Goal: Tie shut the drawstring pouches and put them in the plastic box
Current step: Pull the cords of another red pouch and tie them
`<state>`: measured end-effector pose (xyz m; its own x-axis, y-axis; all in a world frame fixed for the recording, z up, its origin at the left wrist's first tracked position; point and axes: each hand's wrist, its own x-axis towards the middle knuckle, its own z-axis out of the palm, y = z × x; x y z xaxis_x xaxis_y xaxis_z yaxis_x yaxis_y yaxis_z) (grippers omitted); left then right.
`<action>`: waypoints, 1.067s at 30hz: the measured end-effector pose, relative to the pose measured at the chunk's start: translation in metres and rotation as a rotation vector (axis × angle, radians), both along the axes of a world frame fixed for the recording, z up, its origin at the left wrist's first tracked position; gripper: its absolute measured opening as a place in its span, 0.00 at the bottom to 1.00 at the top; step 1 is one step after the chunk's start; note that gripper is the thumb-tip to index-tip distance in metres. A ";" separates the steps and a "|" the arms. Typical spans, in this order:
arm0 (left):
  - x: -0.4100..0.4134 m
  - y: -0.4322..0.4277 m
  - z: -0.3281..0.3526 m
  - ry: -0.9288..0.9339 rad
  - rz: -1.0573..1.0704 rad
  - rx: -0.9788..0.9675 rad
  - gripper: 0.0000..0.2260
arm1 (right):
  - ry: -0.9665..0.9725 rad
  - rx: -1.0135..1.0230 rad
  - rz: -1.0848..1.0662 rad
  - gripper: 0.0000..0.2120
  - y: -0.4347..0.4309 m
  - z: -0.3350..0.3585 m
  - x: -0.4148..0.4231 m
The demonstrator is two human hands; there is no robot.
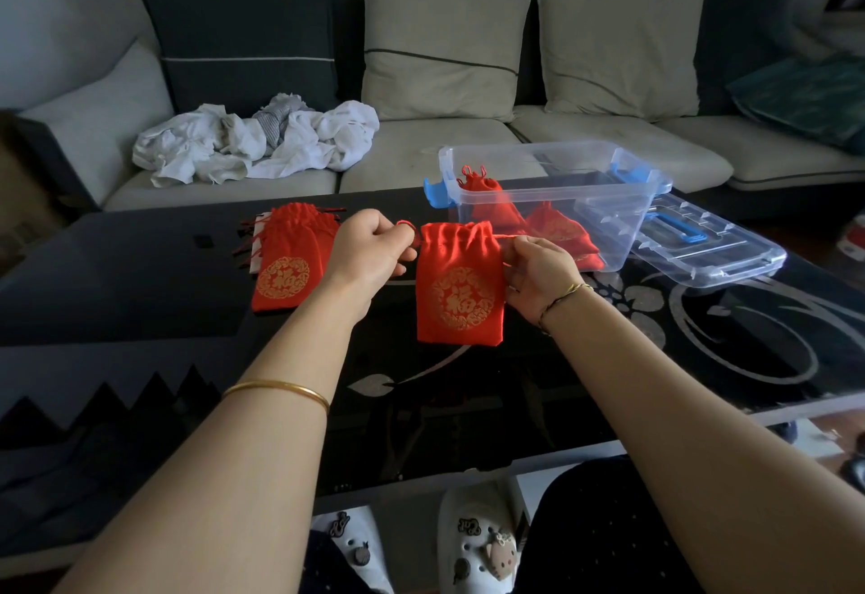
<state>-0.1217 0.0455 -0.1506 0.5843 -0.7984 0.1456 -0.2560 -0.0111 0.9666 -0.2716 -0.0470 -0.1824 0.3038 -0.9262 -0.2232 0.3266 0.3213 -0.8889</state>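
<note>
A red drawstring pouch (461, 286) with a gold emblem hangs upright between my hands above the dark table (140, 275), its mouth partly gathered. My left hand (372, 251) pinches the red cord at the pouch's left side. My right hand (538, 272) pinches the cord at its right side. To the left, a pile of red pouches (290, 261) lies flat on the table. The clear plastic box (561, 186) with blue latches stands behind my right hand and holds several tied red pouches (557, 223).
The box's clear lid (707, 244) lies on the table to the right of the box. A sofa with cushions and crumpled white cloths (252, 141) runs behind the table. My knees and white clogs (482, 542) show below the table's near edge.
</note>
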 end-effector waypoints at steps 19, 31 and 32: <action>0.007 0.006 0.002 0.224 -0.085 0.033 0.04 | 0.029 -0.016 -0.041 0.12 0.000 0.001 -0.001; 0.006 0.008 0.005 0.343 -0.129 0.044 0.07 | 0.016 -0.019 -0.039 0.13 0.004 0.004 0.000; 0.006 0.008 0.004 0.311 -0.131 0.052 0.08 | 0.013 -0.016 -0.039 0.13 0.004 0.005 0.000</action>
<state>-0.1156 0.0535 -0.1463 0.4864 -0.8712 -0.0662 0.0482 -0.0489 0.9976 -0.2720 -0.0426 -0.1777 0.2648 -0.9406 -0.2123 0.3267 0.2947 -0.8980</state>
